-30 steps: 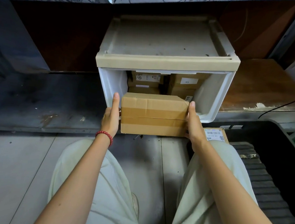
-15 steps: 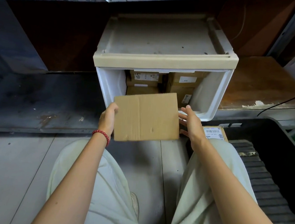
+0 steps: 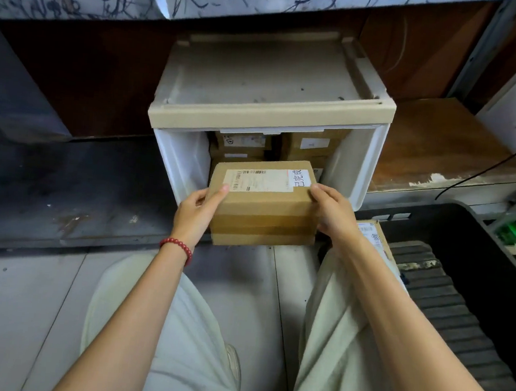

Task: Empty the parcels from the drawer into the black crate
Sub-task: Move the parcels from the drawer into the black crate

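Left hand [image 3: 197, 213] and right hand [image 3: 331, 215] each grip one end of the parcel [image 3: 264, 214], holding it just in front of the drawer [image 3: 270, 115] mouth. Half a second ago I saw its plain face; it has since been turned so the shipping label [image 3: 258, 179] faces up. I judge it ready to go right into the black crate [image 3: 477, 245]. Stacked parcels [image 3: 242, 142] remain in the drawer. The label shows a barcode; its sticker [image 3: 299, 177] reads 已完成, and the small print is illegible.
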The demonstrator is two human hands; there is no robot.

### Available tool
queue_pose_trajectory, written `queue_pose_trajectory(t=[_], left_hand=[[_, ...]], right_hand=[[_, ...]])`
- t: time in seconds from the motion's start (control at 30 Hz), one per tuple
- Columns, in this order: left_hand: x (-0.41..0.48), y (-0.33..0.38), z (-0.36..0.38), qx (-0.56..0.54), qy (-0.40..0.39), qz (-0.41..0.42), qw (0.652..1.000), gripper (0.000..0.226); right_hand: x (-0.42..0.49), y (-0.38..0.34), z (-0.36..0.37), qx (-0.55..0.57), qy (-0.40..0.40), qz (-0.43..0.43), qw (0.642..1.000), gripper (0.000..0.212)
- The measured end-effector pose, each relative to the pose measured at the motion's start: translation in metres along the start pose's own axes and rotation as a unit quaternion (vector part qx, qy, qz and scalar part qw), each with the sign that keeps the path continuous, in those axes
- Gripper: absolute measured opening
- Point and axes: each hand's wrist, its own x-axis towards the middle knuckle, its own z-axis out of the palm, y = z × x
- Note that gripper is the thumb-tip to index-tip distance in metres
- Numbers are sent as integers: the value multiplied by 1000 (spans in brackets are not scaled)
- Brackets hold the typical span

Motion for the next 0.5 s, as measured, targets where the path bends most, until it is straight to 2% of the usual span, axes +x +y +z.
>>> queue_pose_trajectory(t=[0.1,0.2,0.4,0.5], left_hand=[[-7,13,27,-5,-1,16,1000,48],[-13,35,61,-5,-30,33,999,48],[-32,65,145,66,-157,92,981,61],[-42,65,197,93,-207,99,969,64]], right_hand=[[-1,-13,-27,-4,24,-45,999,34],[-5,-24,-66,-5,77,-53,996,33],[-27,6,-162,19,176,36,983,34],[-46,32,-200,44,229,63,970,46]])
